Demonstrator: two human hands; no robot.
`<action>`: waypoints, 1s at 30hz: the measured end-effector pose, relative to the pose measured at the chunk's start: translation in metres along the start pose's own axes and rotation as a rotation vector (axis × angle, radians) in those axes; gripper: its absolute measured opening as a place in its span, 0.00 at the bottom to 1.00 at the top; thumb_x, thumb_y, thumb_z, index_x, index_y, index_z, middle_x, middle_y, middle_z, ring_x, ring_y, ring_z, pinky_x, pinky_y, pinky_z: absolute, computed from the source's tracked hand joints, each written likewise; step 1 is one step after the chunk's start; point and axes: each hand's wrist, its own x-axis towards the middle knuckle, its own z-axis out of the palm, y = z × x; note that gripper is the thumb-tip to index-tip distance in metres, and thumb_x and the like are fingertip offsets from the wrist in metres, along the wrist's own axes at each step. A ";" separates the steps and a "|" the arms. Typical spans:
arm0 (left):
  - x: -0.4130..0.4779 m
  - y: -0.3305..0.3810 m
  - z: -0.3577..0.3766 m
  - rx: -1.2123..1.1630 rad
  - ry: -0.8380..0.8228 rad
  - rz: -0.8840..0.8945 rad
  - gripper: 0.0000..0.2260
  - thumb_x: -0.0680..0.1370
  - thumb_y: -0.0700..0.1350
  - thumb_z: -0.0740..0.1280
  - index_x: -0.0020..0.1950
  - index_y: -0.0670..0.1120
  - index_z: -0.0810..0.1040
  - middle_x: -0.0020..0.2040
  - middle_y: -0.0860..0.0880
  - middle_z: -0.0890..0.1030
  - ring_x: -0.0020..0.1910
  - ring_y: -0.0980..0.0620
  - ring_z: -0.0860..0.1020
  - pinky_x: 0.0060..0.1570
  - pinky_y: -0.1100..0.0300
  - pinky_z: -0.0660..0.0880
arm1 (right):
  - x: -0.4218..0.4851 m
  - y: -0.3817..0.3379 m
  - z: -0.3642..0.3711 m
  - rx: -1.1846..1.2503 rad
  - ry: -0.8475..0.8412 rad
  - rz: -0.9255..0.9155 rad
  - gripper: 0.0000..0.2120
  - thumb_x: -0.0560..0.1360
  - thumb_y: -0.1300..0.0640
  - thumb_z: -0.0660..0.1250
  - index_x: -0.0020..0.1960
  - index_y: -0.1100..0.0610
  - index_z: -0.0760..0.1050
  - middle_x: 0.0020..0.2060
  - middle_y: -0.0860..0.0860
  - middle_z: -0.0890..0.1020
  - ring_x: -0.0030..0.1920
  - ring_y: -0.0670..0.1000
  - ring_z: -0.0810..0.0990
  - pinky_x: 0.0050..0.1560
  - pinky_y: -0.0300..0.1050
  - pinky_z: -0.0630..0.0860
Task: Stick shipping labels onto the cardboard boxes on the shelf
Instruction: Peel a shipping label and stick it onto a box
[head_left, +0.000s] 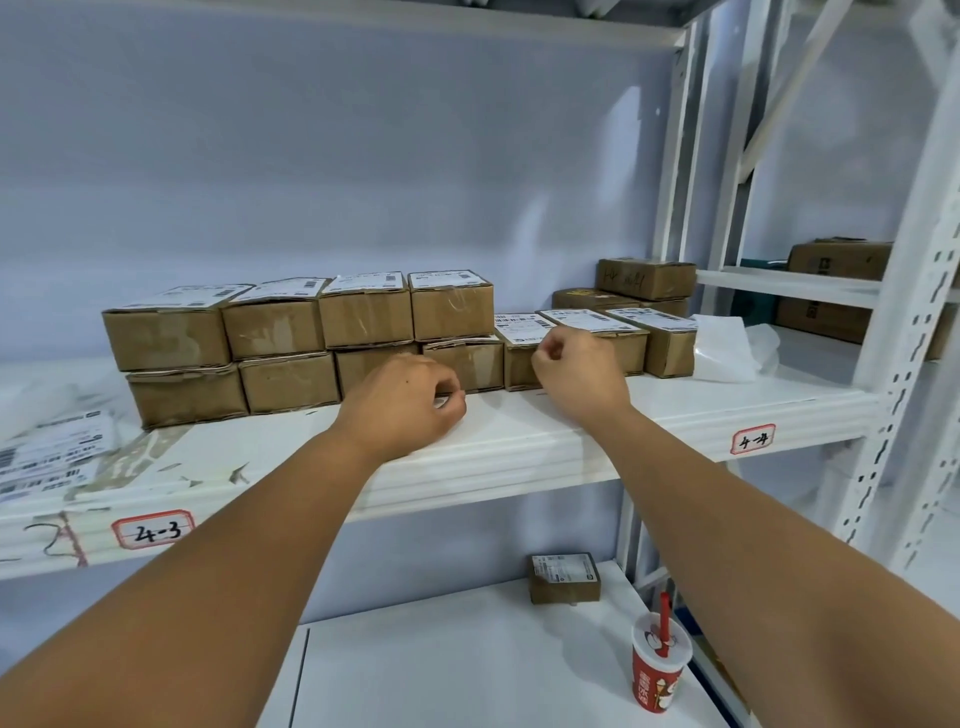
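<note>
Head view: the left grip and right grip are hovering over the shelf, fingers curled; whether either is pinching anything, I cannot tell. Labelled cardboard boxes are sitting just behind them, their print unreadable. Shelf-edge tags are reading 4-3 and 4-4. Loose shipping labels are lying far left; a red cup is standing below.

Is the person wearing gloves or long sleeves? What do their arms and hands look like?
No gloves and no sleeves in view. The left grip and right grip are just bare hands, with no rings that I can see. The left forearm and right forearm are bare all the way to the picture's edge. Neither wrist has a watch or bracelet.
</note>
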 end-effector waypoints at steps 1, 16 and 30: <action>0.000 0.000 0.000 -0.005 -0.020 -0.022 0.08 0.76 0.50 0.62 0.46 0.51 0.81 0.42 0.56 0.78 0.47 0.54 0.73 0.45 0.59 0.72 | 0.000 0.000 0.000 0.009 -0.006 0.001 0.07 0.75 0.57 0.61 0.43 0.54 0.78 0.39 0.53 0.81 0.41 0.55 0.79 0.40 0.44 0.75; -0.001 0.002 -0.002 -0.040 -0.079 -0.078 0.09 0.77 0.52 0.62 0.48 0.54 0.81 0.45 0.57 0.79 0.48 0.56 0.73 0.39 0.61 0.66 | 0.007 0.006 -0.008 0.237 0.411 0.431 0.23 0.75 0.57 0.65 0.68 0.49 0.63 0.74 0.57 0.50 0.72 0.59 0.52 0.70 0.53 0.61; -0.001 0.000 0.000 -0.052 -0.072 -0.084 0.08 0.77 0.52 0.62 0.47 0.55 0.80 0.39 0.61 0.74 0.49 0.56 0.69 0.43 0.60 0.66 | 0.017 0.008 -0.014 0.344 0.196 0.595 0.33 0.77 0.57 0.62 0.77 0.48 0.50 0.76 0.61 0.42 0.76 0.61 0.48 0.74 0.55 0.56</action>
